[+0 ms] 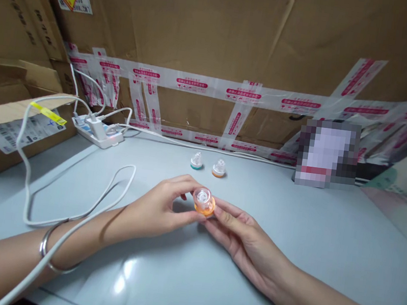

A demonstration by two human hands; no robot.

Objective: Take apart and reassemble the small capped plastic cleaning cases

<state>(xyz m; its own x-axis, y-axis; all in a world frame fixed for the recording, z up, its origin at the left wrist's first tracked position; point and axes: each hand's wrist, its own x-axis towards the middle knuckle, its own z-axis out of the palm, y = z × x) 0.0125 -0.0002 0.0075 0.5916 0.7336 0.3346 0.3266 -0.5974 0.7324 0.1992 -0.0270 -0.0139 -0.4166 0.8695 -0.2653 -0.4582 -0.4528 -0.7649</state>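
Between my two hands, above the pale blue-grey table (273,215), is a small round piece (204,202) with a clear top and an orange base. My left hand (169,203) grips it from the left, thumb at its lower edge and fingers at its upper left. From the right, the thumb and fingers of my right hand (240,231) close on its side. Behind my hands, a clear piece with a teal base (197,161) and another with an orange base (219,168) stand upright on the table, a little apart.
A power strip (98,132) with plugs sits at the back left, beside an open cardboard box (0,147). A white cable (27,180) loops across the left side and over my left forearm. Large taped cardboard (203,33) stands behind; a pixelated object (324,152) is back right.
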